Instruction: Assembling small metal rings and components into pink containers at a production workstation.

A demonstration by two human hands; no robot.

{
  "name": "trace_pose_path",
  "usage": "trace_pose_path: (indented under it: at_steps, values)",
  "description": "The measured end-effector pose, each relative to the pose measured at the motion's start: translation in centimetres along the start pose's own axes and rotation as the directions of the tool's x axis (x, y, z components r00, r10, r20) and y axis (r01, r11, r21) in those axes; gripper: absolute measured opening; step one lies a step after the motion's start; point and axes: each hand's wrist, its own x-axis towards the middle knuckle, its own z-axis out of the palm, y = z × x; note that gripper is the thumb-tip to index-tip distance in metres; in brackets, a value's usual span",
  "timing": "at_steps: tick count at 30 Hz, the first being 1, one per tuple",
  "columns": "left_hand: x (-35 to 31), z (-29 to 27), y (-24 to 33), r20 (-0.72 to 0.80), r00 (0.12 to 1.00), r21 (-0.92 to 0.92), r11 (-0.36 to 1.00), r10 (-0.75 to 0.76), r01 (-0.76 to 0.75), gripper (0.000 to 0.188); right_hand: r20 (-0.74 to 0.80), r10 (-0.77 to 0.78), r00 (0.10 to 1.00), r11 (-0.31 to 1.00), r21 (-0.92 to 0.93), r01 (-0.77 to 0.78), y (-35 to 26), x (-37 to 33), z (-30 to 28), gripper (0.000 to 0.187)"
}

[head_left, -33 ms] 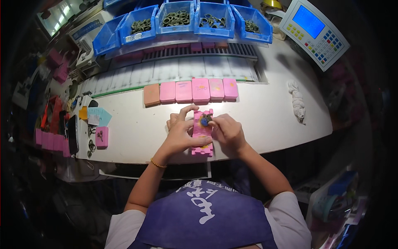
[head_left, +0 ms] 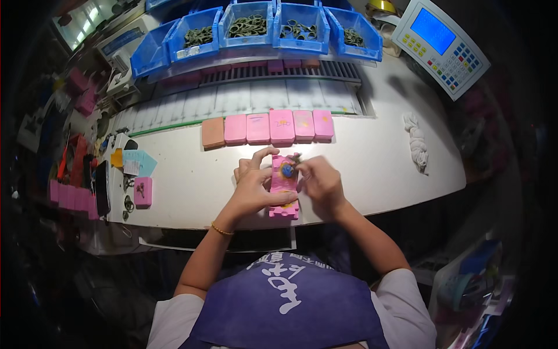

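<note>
My left hand (head_left: 253, 187) grips an opened pink rubber mold (head_left: 285, 184) near the front of the white table, thumb across its lower part and index finger at its top edge. Inside the mold's upper half lies a round blue patch (head_left: 287, 170) with a yellowish rim. Just right of it, my right hand (head_left: 321, 182) has its fingers pinched on a small dark green piece (head_left: 296, 160). The motion smears that piece, so its exact shape does not show.
Behind the mold stands a row of pink blocks (head_left: 282, 127) with a brown block (head_left: 213, 133) at its left end. Blue bins (head_left: 247, 42) hold green ring-like pieces. A pink block (head_left: 143, 198) sits left, a twisted white cloth (head_left: 417, 145) right, below a keypad display (head_left: 442, 46).
My right hand has lifted the green piece off the blue patch, up and to the right, uncovering the patch. The left hand and the mold have stayed in place.
</note>
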Motion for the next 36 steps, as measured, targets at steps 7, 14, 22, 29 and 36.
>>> trace_pose_path:
  at_steps: [7, 14, 22, 29, 36]
  values:
    - [-0.3, 0.1, -0.1, -0.024, 1.0, 0.025, 1.0, 0.001, -0.001, 0.058, -0.077, -0.163, 0.984, 0.798, -0.597, 0.085, 2.0, 2.0, -4.2, 0.01]
    - [-3.2, 1.7, 1.1, -0.272, 0.96, 0.144, 0.989, 0.072, -0.033, 0.044, 0.485, 0.728, 0.485, 0.571, -0.035, -0.82, -7.6, -2.7, -3.2, 0.039]
    - [-4.5, 2.0, 0.5, -0.445, 0.891, 0.251, 0.968, 0.091, 0.027, 0.048, 0.695, 0.446, 0.564, 0.28, 0.49, -0.825, -7.2, -3.2, -2.4, 0.065]
    - [-4.0, 0.8, 3.2, -0.136, 0.98, -0.946, 0.313, -0.146, -0.085, 0.081, 0.634, 0.245, 0.734, 0.444, 0.6, -0.666, -9.3, -1.8, -2.6, 0.066]
    - [-2.8, 1.2, 1.3, 0.075, 0.997, -0.876, -0.479, -0.014, 0.06, 0.073, 0.469, 0.058, 0.881, 0.808, 0.497, -0.317, -9.6, -0.9, -1.4, 0.069]
